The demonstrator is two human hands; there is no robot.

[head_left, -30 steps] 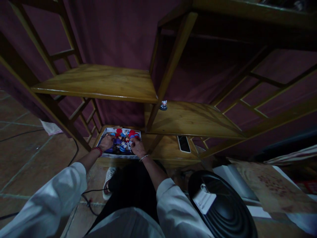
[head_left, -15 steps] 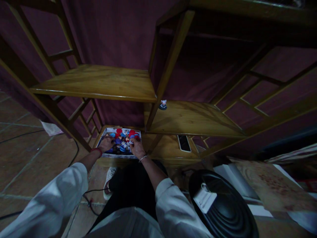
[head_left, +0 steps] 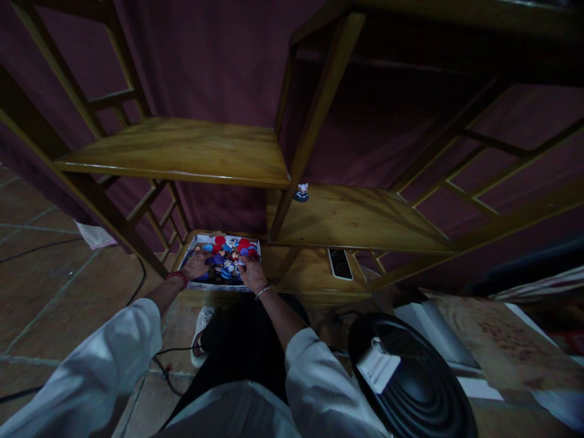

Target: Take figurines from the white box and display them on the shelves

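Here: left hand, right hand among figurines in box.

A wooden shelf unit spans most of the frame, one board left of centre, a lower board right of centre. Lattice fills its sides, upper left and right. Behind is a dark purple backdrop. Brown floor tiles with pale joints show lower left. Light is dim.
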